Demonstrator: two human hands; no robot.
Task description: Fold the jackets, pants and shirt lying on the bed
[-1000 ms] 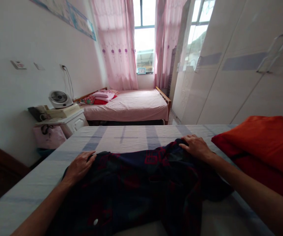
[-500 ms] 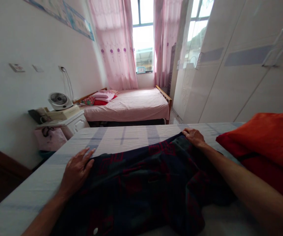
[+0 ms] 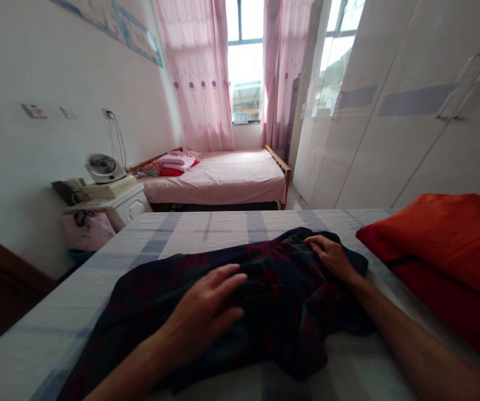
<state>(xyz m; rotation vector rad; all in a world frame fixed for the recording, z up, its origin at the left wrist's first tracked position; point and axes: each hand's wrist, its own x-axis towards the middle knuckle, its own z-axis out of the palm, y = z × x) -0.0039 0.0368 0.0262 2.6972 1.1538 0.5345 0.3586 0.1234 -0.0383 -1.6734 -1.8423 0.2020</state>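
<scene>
A dark navy and green shirt [image 3: 260, 301] with dark red square patterns lies spread and partly crumpled across the near bed. My left hand [image 3: 209, 309] is over its middle, fingers apart and pointing to the right, holding nothing. Whether its fingertips touch the cloth I cannot tell. At the upper right of the shirt, my right hand [image 3: 332, 256] rests on the fabric with its fingers stretched to the left. The fabric's far edge shows beyond that hand.
An orange and red folded cloth [image 3: 444, 234] lies on the striped bedsheet [image 3: 206, 223] at the right. Beyond stands another bed [image 3: 231, 172] with pink bedding. A small fan [image 3: 104, 167] tops the cabinet at the left, and a white wardrobe [image 3: 357, 139] lines the right.
My left hand has left the shirt's left edge and moved right and nearer, over its middle. My right hand has let go of the far edge and sits slightly lower.
</scene>
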